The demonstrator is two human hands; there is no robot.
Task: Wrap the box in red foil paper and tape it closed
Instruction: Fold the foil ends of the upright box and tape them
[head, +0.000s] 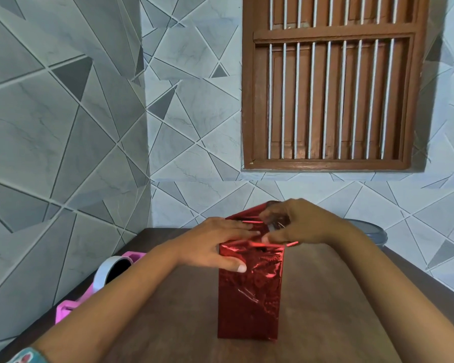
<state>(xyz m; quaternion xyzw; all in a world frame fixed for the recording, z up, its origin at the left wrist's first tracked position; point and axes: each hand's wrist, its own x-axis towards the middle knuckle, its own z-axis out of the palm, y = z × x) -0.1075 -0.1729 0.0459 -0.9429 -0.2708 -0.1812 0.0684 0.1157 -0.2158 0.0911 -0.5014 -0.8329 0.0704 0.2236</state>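
Most of the wrap looks done, going by how things lie. Tape dispenser, pink with a white roll, sits unused at 9 o'clock of the box, by the desk left edge. Left hand lies flat on the box top, fingers straight and pressing the foil down, thumb stretched down the near face, gripping nothing. Box stands upright mid-desk, visible faces covered in red foil paper, creased; no tape strip can be made out on it. Top end not closed yet, flaps loose. Right hand, at 1 o'clock of the box top, has curled fingers pinching a foil flap, probably to fold it inward. Left to do: finish the top folds and tape them. Grey round object at 3 o'clock, partly hidden, can't identify.
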